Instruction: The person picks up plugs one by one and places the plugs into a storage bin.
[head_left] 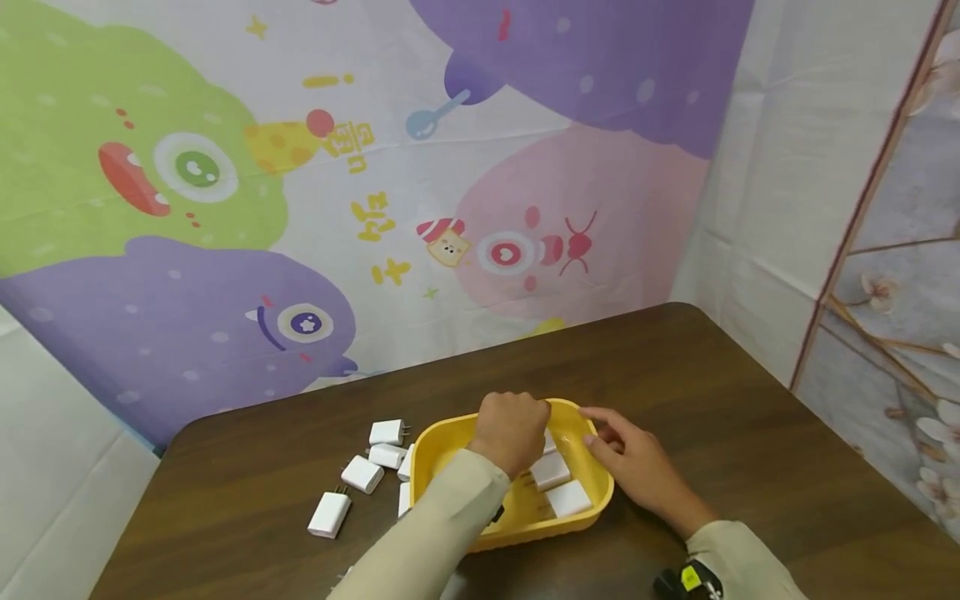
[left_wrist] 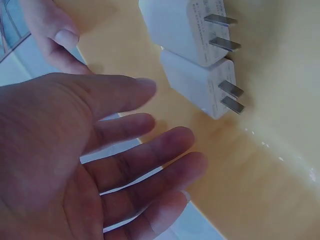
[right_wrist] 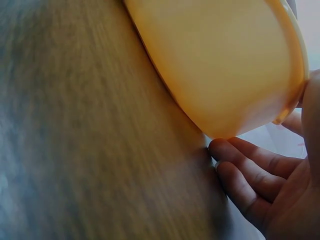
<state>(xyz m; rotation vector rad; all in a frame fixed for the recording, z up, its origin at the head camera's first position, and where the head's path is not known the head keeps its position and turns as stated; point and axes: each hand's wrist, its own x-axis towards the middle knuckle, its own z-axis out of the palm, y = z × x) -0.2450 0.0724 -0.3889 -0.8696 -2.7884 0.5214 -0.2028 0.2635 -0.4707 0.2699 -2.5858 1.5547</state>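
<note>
Smooth, glossy yellow plastic makes up the basin (head_left: 543, 531), a rounded rectangle with a rolled rim that sits under the left hand (head_left: 512, 429) and beside the right hand (head_left: 641, 467). We see the left hand reaching down inside it, its fingers spread and holding nothing; the right hand grips the end wall, thumb over the rim and fingers outside.

Inside the basin, between the hands, lie white chargers (head_left: 567, 500), three of them visible: blocky, round-edged plastic, two showing pairs of flat metal prongs (left_wrist: 225, 43) in the left wrist view. More white chargers (head_left: 330, 514) lie loose to the left of the left hand, a few partly hidden behind the basin.

Beneath everything we see a dark brown, wood-grained table (head_left: 750, 467) with rounded corners. Beyond the hands hangs a creased cloth (head_left: 202, 308) printed with green, purple and pink cartoon monsters; to the right of the right hand, a flower-patterned panel (head_left: 885, 308).
</note>
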